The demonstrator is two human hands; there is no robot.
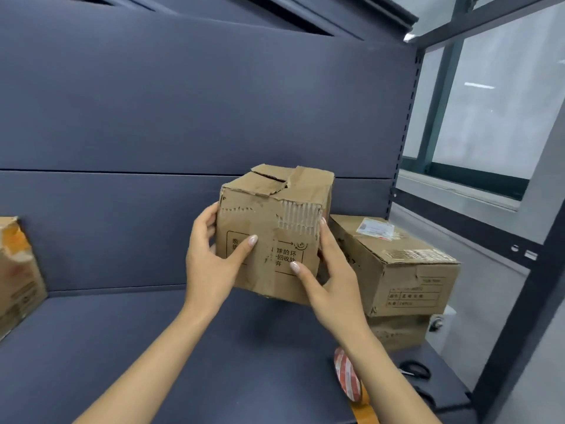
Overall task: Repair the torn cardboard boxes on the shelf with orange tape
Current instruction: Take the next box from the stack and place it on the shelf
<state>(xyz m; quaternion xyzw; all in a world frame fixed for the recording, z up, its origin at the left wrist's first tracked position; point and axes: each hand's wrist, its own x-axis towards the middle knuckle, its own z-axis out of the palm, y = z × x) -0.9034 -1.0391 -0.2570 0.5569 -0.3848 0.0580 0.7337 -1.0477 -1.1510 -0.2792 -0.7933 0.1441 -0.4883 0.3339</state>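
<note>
Small torn brown cardboard box (272,237) held between both hands above dark blue shelf board (153,347), near back panel. Left hand (211,264) grips left side, thumb across front face. Right hand (330,280) clasps right edge, fingers curled round corner. Top flaps ragged, corrugation stripped bare upper right. Orange-and-white tape roll (347,376) lies on shelf under right forearm. Advice: set box down flat, torn face up, press flaps level before taping.
</note>
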